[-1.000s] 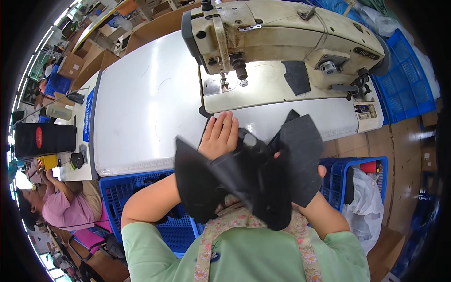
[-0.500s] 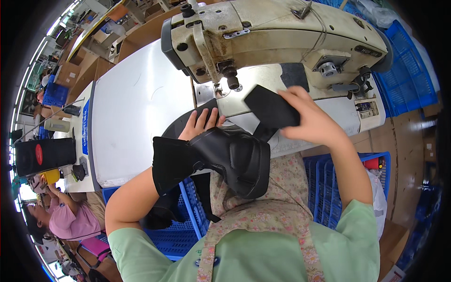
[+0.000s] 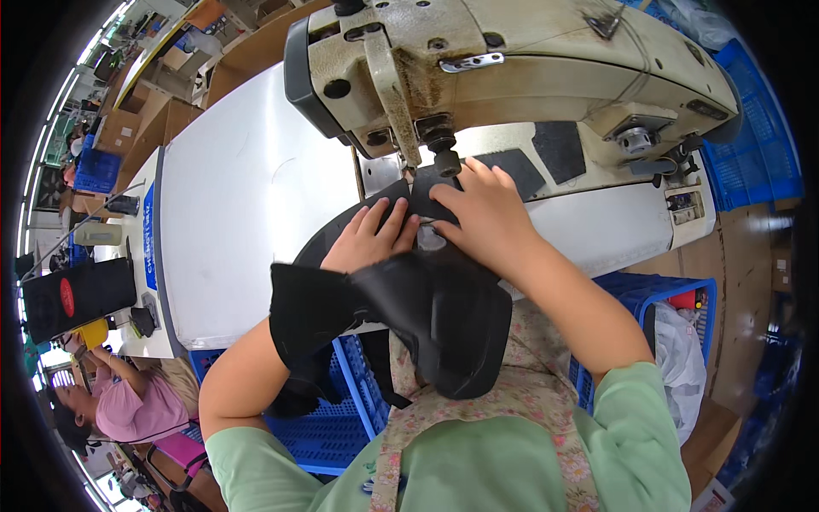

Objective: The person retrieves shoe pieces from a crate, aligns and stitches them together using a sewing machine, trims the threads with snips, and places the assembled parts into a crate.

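Note:
A beige sewing machine (image 3: 537,68) stands over the white table, its presser foot and needle just beyond my fingers. My left hand (image 3: 373,241) lies with its fingers stretched flat on a curved black piece (image 3: 341,224) left of the needle. Close beside it, my right hand (image 3: 490,213) has bent fingers on a flat black panel (image 3: 522,173) at the needle area. A moulded, padded black part (image 3: 444,324), resembling a boot upper, hangs from the table's front edge over my lap. Its join to the flat pieces is partly hidden by my hands.
A dark patch (image 3: 559,152) lies on the machine bed. Blue crates (image 3: 358,401) sit below the table on both sides, the right one with a clear plastic bag (image 3: 680,358). At far left, a person in a pink top (image 3: 141,405) sits at another table.
My right hand has moved left and forward, laying the raised black panel flat near the needle. My left hand stays on the curved piece. The padded part has shifted slightly nearer to me.

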A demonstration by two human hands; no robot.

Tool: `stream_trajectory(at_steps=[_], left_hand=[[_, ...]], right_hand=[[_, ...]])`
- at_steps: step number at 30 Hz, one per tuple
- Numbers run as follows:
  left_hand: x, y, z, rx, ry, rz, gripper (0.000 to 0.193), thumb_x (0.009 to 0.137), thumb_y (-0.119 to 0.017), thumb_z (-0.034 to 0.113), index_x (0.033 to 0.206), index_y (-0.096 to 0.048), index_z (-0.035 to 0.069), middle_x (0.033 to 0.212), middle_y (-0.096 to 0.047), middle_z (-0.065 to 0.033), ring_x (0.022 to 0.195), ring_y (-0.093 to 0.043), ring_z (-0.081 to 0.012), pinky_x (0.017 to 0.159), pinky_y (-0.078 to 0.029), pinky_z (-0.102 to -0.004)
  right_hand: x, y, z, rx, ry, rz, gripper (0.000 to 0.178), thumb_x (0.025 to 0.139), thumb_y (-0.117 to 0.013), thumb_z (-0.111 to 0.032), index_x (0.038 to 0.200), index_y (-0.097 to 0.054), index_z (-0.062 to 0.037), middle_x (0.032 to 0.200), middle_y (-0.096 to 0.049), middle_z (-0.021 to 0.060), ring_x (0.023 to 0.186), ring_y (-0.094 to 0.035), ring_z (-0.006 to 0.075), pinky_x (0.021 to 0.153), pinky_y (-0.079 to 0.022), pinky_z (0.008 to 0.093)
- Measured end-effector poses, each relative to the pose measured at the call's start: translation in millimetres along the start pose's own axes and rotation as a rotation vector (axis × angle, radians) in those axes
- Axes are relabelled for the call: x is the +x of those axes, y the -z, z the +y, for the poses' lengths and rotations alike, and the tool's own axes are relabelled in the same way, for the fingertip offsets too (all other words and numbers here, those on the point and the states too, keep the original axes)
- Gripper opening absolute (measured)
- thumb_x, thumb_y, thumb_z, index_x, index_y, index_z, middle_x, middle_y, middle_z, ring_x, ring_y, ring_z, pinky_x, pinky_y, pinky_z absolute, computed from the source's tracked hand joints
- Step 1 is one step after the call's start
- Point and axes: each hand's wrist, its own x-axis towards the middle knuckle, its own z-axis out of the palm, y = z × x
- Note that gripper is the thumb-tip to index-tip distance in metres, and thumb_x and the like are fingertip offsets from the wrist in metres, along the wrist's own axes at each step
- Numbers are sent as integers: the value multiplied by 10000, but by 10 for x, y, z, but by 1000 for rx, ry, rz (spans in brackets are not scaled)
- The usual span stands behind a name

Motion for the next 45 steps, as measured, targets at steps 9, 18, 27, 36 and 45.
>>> stream_trajectory(at_steps=[9,18,27,36,45], left_hand=[[-94,-252,65,-90,93,225,459,831,-543,154,1265,-544,4,1380,-477,-219,1300,-443,-366,1078,-374,-481],[-95,-310,46,-122,82,243,468,822,-550,132,1268,-541,-11,1373,-487,-216,1297,-447,-371,1084,-365,-486],[-68,-184,62,-64,82,195,476,817,-556,153,1274,-546,19,1365,-497,-198,1281,-465,-349,1067,-385,-470],[46,9,-43,-116,43,189,456,808,-538,199,1228,-546,23,1361,-489,-212,1269,-461,-379,1059,-390,-476],[72,43,-78,-86,17,31,465,825,-537,235,1234,-537,13,1472,-385,-201,1382,-339,-362,1130,-303,-455]], right_hand=[[-174,4,-8,-55,-4,49,264,843,-654,-212,1096,-725,-215,1296,-540,228,1267,-460,391,1068,-294,578],[-114,6,42,-45,95,61,252,824,-653,-206,1061,-740,-207,1260,-567,223,1248,-472,388,1059,-316,559],[-65,-1,83,-32,134,51,248,829,-650,-210,1060,-741,-222,1270,-556,203,1257,-461,378,1053,-328,551],[-15,-6,169,-6,217,37,263,816,-653,-195,1061,-738,-236,1300,-542,148,1279,-448,331,1074,-321,540],[8,-10,164,-16,212,27,278,808,-658,-190,1071,-733,-242,1311,-540,142,1291,-446,319,1079,-320,535]])
